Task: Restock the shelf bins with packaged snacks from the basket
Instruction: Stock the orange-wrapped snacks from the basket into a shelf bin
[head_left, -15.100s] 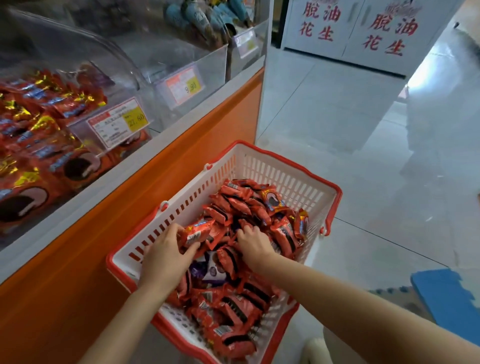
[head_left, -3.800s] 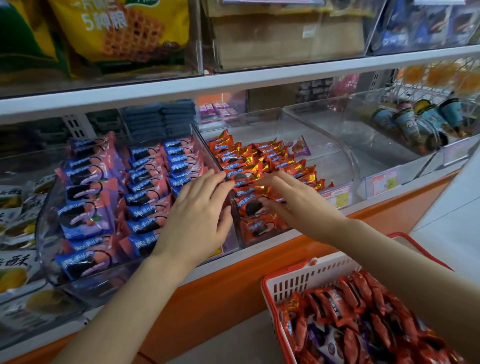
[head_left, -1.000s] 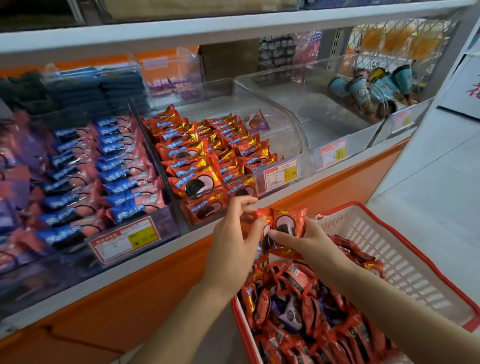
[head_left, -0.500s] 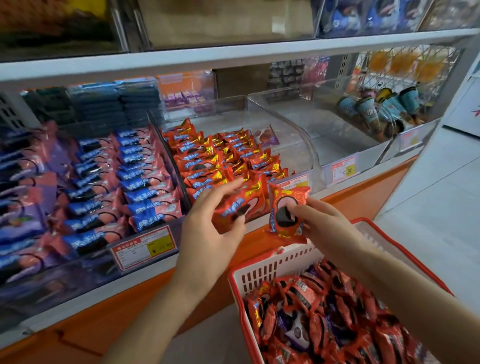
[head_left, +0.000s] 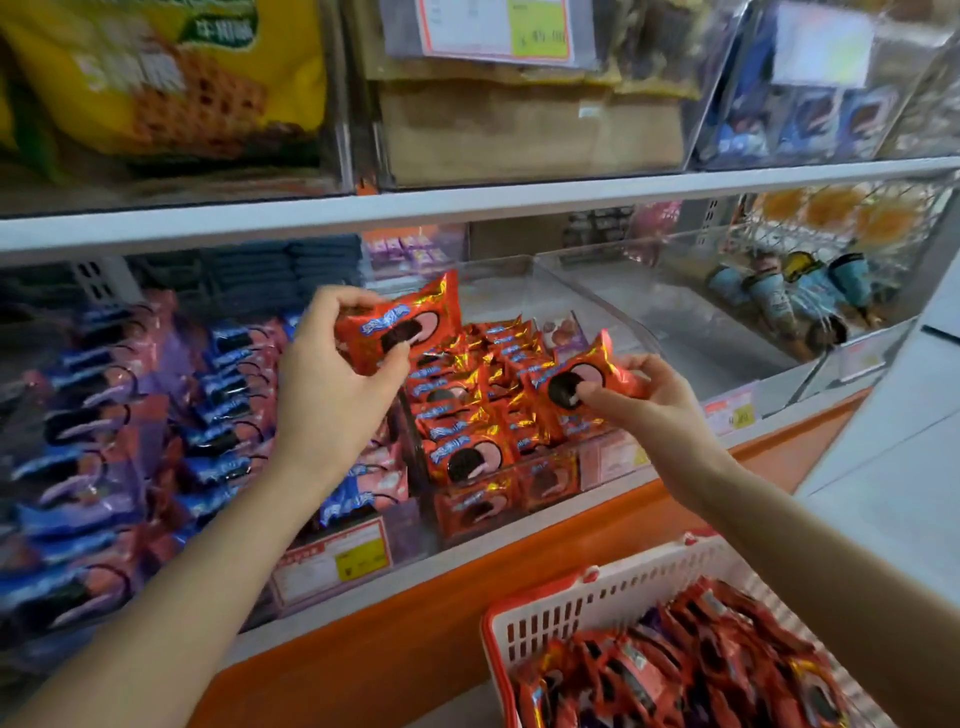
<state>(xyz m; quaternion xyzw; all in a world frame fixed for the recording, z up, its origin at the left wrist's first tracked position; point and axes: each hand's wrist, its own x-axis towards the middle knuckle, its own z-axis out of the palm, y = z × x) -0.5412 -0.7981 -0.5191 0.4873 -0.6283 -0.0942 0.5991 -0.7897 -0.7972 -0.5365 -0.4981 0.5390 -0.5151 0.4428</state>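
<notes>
- Left hand (head_left: 332, 395) is clamped on a red packet (head_left: 400, 325). The thumb is on its front and the fingers curl over its top edge, holding it in the air above the left rear of the clear bin (head_left: 631, 325).
- Right hand (head_left: 649, 410) pinches a second red packet (head_left: 587, 382) by its right end, with the thumb on the printed cookie. This packet hangs just over the front right of the stack (head_left: 467, 410) already in that bin, and I cannot tell whether it touches yet.
- Half a second ago both packets were lower, level with the bin's front lip. A second ago they were barely out of the basket (head_left: 597, 587). Both have since come up and forward, and are now over the bin.
- The carry looks all but finished, so what remains for this pair is to set them down and let go.
- The stack fills the front and middle of the bin, while the back is bare. The left packet probably belongs there.
- Blue packets (head_left: 223, 374) fill the neighbouring bin just to the left. The left packet is near the divider and needs to come down on the red side.
- The basket sits low on the right, below the orange shelf edge (head_left: 519, 561). It is still heaped with red packets, so I judge the restocking far from done.
</notes>
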